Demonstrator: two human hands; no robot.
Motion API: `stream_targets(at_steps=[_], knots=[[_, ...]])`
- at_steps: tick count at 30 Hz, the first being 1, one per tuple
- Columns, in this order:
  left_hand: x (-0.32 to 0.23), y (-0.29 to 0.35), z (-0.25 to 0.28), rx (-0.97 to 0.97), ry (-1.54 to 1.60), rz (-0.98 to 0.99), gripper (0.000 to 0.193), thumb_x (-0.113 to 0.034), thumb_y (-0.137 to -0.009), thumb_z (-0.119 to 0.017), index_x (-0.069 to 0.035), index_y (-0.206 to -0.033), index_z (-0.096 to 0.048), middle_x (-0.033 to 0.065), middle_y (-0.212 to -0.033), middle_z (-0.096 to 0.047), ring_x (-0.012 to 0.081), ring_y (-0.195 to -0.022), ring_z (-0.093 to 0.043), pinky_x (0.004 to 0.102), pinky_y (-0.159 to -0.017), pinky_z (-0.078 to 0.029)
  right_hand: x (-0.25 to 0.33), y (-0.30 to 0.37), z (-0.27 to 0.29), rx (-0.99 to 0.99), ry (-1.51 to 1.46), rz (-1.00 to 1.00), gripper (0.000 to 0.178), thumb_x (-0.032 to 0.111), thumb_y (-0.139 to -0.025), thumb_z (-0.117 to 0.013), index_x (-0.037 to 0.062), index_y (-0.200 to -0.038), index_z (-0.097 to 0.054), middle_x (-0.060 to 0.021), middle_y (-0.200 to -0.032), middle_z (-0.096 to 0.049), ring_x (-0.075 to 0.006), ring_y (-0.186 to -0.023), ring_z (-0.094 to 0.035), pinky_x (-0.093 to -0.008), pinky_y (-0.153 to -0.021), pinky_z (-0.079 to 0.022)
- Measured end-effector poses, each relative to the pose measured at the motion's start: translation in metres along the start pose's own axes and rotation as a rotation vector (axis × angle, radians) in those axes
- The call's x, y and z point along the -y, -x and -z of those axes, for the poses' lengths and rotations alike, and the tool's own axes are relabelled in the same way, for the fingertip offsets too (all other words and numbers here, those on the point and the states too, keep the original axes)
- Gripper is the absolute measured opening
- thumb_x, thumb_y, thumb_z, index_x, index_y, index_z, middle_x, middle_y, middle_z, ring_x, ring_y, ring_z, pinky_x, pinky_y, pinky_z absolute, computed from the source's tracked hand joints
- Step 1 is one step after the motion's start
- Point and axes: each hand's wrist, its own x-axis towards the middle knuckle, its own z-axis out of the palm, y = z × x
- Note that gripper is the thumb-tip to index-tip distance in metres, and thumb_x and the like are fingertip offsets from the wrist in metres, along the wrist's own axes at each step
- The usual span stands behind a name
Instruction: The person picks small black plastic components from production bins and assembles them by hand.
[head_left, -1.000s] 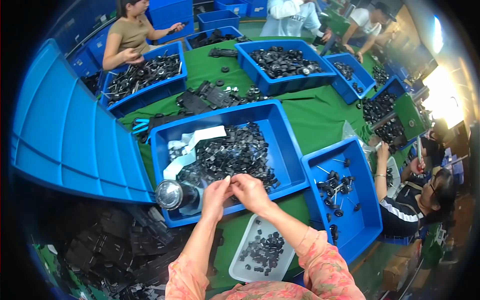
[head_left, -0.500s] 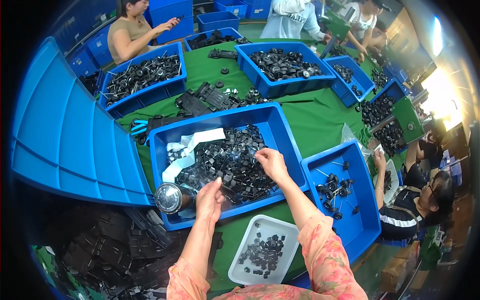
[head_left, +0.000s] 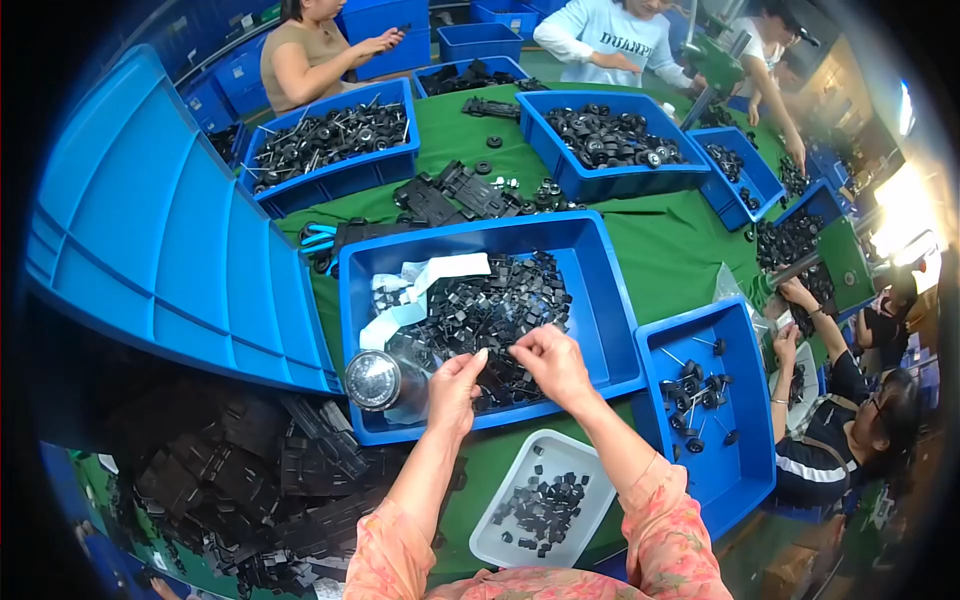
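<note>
Over a blue bin (head_left: 602, 262) heaped with small black plastic parts (head_left: 515, 290), my two hands are close together, fingertips apart. My left hand (head_left: 455, 392) is closed in a pinch above the bin's near side, and whatever it holds is too small to make out. Thumb and fingers of my right hand (head_left: 556, 368) are also pinched together, their contents hidden. A clear jar with a round silvery lid (head_left: 374, 380) stands in the near left corner, beside my left hand. A white paper strip (head_left: 455, 266) curves over the parts. Below my right forearm sits a white tray (head_left: 591, 520) with similar black pieces.
At right a blue bin (head_left: 745, 420) holds wheels on axles. More bins of wheels (head_left: 620, 135) stand farther back on green cloth (head_left: 650, 240). A large blue panel (head_left: 170, 240) leans at left above piled black plates (head_left: 225, 455). Several people work around the table.
My right hand has moved down and nearer to my left hand, away from the parts heap. My left hand has come slightly toward it. The whole view has shifted a little.
</note>
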Motion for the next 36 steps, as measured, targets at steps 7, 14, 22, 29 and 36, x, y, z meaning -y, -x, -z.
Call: stream_targets(at_steps=[7, 14, 22, 29, 36], knots=[[0.0, 0.002, 0.003, 0.102, 0.063, 0.004, 0.016, -0.013, -0.077, -0.067, -0.005, -0.085, -0.056, -0.0034, -0.069, -0.051, 0.0037, -0.053, -0.04, 0.0184, -0.047, -0.031, 0.01, 0.015, -0.013, 0.081, -0.058, 0.111, 0.013, 0.012, -0.072, -0.066, 0.0012, -0.077, -0.062, -0.0076, -0.066, -0.052, -0.0192, -0.056, -0.053, -0.0305, -0.052, -0.043], [0.003, 0.004, -0.001, 0.17, 0.09, -0.008, 0.018, -0.014, -0.078, -0.066, -0.003, -0.087, -0.055, -0.0015, -0.071, -0.053, 0.0046, -0.056, -0.044, 0.0183, -0.049, -0.035, 0.008, 0.018, -0.008, 0.129, -0.063, 0.108, 0.013, 0.011, -0.073, -0.064, 0.0006, -0.079, -0.061, -0.0131, -0.072, -0.054, -0.0293, -0.066, -0.057, -0.0372, -0.059, -0.045], [-0.011, 0.008, 0.005, 0.176, 0.086, 0.02, 0.011, -0.012, -0.078, -0.064, -0.005, -0.083, -0.057, -0.0028, -0.067, -0.053, 0.0038, -0.052, -0.042, 0.0177, -0.048, -0.032, -0.015, 0.006, 0.007, 0.133, -0.259, -0.006, 0.016, 0.017, -0.077, -0.061, 0.0032, -0.085, -0.064, -0.0138, -0.084, -0.062, -0.026, -0.077, -0.06, -0.0346, -0.069, -0.048], [-0.007, 0.002, 0.004, 0.156, 0.044, 0.1, 0.013, -0.013, -0.077, -0.066, -0.005, -0.082, -0.057, -0.0068, -0.061, -0.046, 0.0019, -0.048, -0.035, 0.0189, -0.045, -0.028, -0.089, -0.025, 0.031, 0.337, 0.103, -0.547, 0.03, 0.03, -0.07, -0.065, -0.0001, -0.074, -0.064, -0.0152, -0.073, -0.064, -0.0286, -0.073, -0.063, -0.0364, -0.068, -0.048], [-0.011, 0.004, -0.002, 0.157, 0.039, 0.118, 0.013, -0.013, -0.076, -0.066, -0.008, -0.078, -0.055, -0.0078, -0.058, -0.042, 0.0024, -0.046, -0.032, 0.0187, -0.044, -0.025, -0.093, -0.047, -0.003, 0.169, 0.018, -0.602, 0.029, 0.028, -0.064, -0.07, 0.0029, -0.08, -0.067, -0.0159, -0.082, -0.064, -0.0298, -0.082, -0.062, -0.0347, -0.075, -0.047]])
